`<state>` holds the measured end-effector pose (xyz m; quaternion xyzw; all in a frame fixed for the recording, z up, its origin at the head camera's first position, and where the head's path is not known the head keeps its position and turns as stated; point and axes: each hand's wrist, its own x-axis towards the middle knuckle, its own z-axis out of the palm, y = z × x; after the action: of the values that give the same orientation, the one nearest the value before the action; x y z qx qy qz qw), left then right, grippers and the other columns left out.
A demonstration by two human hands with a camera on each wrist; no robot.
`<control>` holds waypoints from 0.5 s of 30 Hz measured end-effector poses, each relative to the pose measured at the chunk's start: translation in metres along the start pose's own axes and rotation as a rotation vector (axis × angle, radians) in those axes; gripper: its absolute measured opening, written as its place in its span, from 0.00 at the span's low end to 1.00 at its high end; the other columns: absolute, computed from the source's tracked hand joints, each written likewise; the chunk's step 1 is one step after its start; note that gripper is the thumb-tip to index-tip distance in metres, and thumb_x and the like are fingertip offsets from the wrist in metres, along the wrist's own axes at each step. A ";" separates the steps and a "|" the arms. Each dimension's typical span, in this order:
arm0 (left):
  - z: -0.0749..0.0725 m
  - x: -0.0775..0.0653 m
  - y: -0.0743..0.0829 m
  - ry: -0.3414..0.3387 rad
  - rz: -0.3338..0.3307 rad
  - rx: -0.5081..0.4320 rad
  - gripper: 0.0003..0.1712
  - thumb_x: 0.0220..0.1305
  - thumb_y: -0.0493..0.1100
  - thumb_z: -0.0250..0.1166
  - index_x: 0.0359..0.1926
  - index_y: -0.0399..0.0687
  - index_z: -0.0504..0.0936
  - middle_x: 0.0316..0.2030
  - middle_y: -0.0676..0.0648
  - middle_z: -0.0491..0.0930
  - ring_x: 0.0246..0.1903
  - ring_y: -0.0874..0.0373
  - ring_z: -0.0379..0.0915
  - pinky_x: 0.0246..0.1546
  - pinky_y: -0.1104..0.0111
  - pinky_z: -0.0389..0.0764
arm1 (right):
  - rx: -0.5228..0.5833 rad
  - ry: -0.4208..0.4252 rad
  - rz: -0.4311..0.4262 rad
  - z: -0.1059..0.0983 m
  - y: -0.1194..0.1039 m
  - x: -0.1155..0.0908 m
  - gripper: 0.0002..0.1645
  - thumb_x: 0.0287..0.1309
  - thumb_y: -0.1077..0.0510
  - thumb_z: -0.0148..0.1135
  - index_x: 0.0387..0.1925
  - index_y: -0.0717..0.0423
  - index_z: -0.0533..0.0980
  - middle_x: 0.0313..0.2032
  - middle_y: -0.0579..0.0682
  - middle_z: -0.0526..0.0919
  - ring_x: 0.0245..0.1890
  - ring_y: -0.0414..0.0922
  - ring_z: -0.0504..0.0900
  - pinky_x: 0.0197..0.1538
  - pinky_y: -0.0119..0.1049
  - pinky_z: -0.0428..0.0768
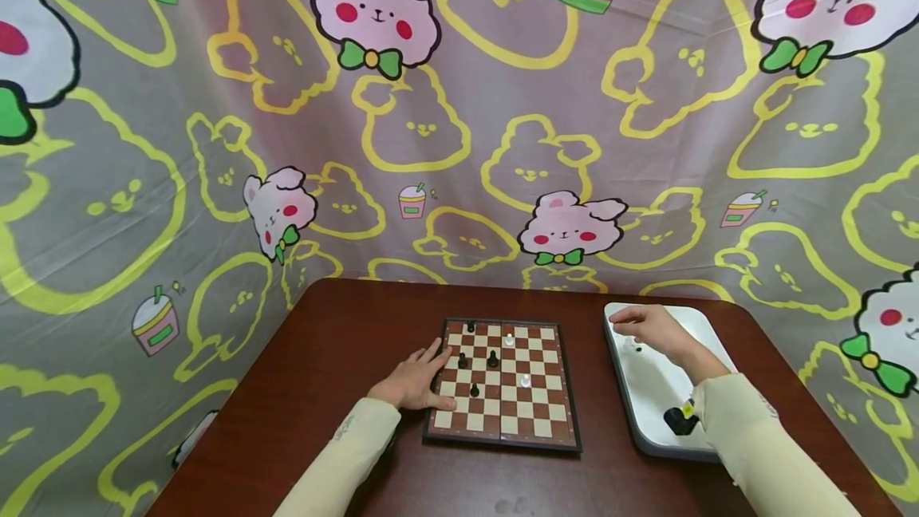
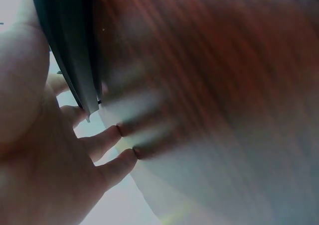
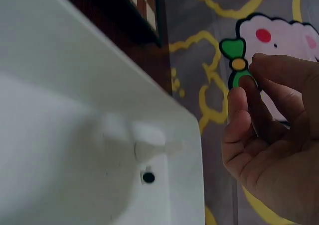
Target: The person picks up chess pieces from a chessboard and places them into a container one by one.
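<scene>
A checkered chessboard point(image 1: 537, 413) lies on the table with several black pawns point(image 1: 492, 359) and two white chess pieces point(image 1: 526, 380) standing on it. My left hand point(image 1: 416, 377) rests at the board's left edge, fingers spread, thumb over the near squares. In the left wrist view its fingertips reach beneath the dark board rim point(image 2: 75, 51). Over the far end of a white tray point(image 1: 656, 389) hovers my right hand point(image 1: 656, 329), its fingers loosely bent with nothing visible between them. A white chess piece point(image 3: 149, 150) lies in the tray below, near a small piece with a black round base point(image 3: 148, 177).
The brown wooden table point(image 1: 345, 325) carries the board in the middle and the tray at the right. A patterned cloth point(image 1: 467, 182) hangs behind and around it. A black object point(image 1: 678, 421) with a yellow tag shows beside the right sleeve.
</scene>
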<state>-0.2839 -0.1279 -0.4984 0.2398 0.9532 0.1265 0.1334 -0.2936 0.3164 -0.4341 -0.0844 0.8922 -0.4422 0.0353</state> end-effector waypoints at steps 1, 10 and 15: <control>0.000 0.000 0.000 -0.001 0.000 0.000 0.59 0.51 0.71 0.63 0.75 0.52 0.48 0.74 0.43 0.38 0.67 0.37 0.47 0.59 0.43 0.60 | -0.001 0.002 0.003 0.004 -0.004 0.001 0.19 0.62 0.57 0.61 0.49 0.66 0.78 0.51 0.62 0.78 0.43 0.47 0.78 0.42 0.44 0.77; 0.000 0.001 -0.002 0.001 -0.006 0.004 0.58 0.51 0.72 0.63 0.75 0.53 0.48 0.74 0.44 0.38 0.68 0.37 0.46 0.59 0.44 0.60 | 0.018 -0.030 0.034 0.037 -0.026 0.010 0.20 0.60 0.51 0.63 0.48 0.61 0.80 0.50 0.59 0.77 0.43 0.53 0.76 0.43 0.48 0.76; -0.001 0.000 -0.001 -0.001 -0.009 -0.004 0.58 0.51 0.71 0.63 0.75 0.53 0.48 0.74 0.44 0.38 0.68 0.37 0.46 0.60 0.43 0.59 | 0.020 -0.046 0.032 0.058 -0.035 0.013 0.18 0.61 0.54 0.63 0.48 0.62 0.80 0.51 0.58 0.78 0.42 0.51 0.77 0.44 0.50 0.76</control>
<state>-0.2845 -0.1289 -0.4981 0.2354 0.9540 0.1279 0.1347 -0.2946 0.2473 -0.4414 -0.0797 0.8879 -0.4485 0.0638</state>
